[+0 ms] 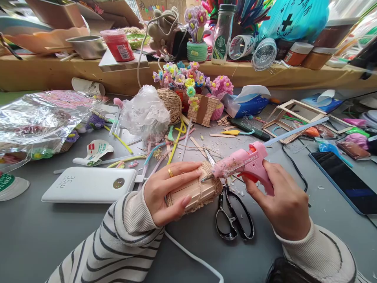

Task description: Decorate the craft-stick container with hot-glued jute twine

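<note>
1. Nearest, a white cable (193, 254) across the smooth grey tabletop (123, 247).
2. In the left hand (165, 192), fingers curled over the top and thumb along the near side: a rounded bundle of pale wooden sticks (194, 191), wound with brown twine, held tilted above the tabletop.
3. In the right hand (284, 196), grasped by the handle: a pink plastic glue gun (250, 161), metal nozzle at the bundle's twine, contact impossible to tell; a translucent glue stick (297, 130) jutting from the back.
4. Between the hands, black-handled metal scissors (229, 206), lying partly behind the bundle.
5. Far left, a white rectangular power bank (88, 184); far right, a dark-screened smartphone (344, 182).
6. Beyond, a crumpled clear plastic bag (147, 110) before a brown twine ball (171, 103); multicoloured fuzzy flowers (190, 80).
7. Farthest, on a tan ledge (73, 70), a clear glass bottle (220, 37).
</note>
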`<state>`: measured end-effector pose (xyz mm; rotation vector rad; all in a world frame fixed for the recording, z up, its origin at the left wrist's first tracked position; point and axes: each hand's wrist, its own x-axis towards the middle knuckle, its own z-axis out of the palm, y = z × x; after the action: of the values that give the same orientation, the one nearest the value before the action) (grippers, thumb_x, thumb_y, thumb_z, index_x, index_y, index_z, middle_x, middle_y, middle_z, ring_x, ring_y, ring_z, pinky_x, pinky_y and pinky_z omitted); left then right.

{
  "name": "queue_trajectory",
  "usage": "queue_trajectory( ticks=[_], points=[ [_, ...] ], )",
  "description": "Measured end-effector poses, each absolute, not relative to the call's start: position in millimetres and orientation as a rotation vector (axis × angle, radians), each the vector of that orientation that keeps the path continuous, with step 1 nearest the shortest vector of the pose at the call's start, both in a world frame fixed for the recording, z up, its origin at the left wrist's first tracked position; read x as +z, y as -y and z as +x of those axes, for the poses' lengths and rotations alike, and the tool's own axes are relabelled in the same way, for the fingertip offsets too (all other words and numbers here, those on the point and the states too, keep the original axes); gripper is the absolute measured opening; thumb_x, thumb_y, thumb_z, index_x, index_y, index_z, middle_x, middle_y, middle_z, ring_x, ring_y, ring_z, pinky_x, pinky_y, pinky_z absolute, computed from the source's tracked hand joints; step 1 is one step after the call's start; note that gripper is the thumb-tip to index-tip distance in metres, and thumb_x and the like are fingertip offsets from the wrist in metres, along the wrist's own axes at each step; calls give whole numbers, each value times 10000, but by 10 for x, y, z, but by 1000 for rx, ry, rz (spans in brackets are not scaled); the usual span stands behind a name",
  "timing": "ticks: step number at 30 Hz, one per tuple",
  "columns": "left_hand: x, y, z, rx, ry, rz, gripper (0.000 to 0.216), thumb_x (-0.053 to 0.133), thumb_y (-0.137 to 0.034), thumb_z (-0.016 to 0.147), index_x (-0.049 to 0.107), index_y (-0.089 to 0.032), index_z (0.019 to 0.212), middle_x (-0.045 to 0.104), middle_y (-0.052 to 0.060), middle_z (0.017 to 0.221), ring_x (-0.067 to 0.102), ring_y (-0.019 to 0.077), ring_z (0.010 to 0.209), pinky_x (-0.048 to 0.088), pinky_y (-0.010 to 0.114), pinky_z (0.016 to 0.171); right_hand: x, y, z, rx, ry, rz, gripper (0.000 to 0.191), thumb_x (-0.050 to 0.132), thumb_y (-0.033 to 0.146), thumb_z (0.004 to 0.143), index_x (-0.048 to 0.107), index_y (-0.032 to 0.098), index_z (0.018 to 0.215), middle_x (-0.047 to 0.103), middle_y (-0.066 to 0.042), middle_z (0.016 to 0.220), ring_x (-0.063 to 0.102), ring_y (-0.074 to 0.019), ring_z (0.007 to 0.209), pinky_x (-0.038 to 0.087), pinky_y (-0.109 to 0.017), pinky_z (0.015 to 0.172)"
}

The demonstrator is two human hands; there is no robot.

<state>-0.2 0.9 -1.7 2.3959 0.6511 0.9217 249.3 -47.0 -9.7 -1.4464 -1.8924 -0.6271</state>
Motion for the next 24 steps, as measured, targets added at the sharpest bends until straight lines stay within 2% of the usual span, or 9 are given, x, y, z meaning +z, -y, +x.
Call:
queue_trajectory(
  ticks=[16,24],
  points=[
    [-14,-7,-1,931,-648,2387,445,486,-259,739,532,-162,1170,543,124,1225,512,255,1109,419,382,930,-96,471,2492,-613,1890,-1441,311,582,288,776,524,80,1000,598,-66,732,575,-158,674,470,-247,634],
    [-7,9,8,946,-671,2335,465,508,-256,731,471,-177,1188,550,108,1213,512,230,1107,420,369,925,-87,480,2493,-609,1891,-1447,300,577,292,783,521,89,997,593,-62,727,572,-153,662,468,-246,623]
  ],
)
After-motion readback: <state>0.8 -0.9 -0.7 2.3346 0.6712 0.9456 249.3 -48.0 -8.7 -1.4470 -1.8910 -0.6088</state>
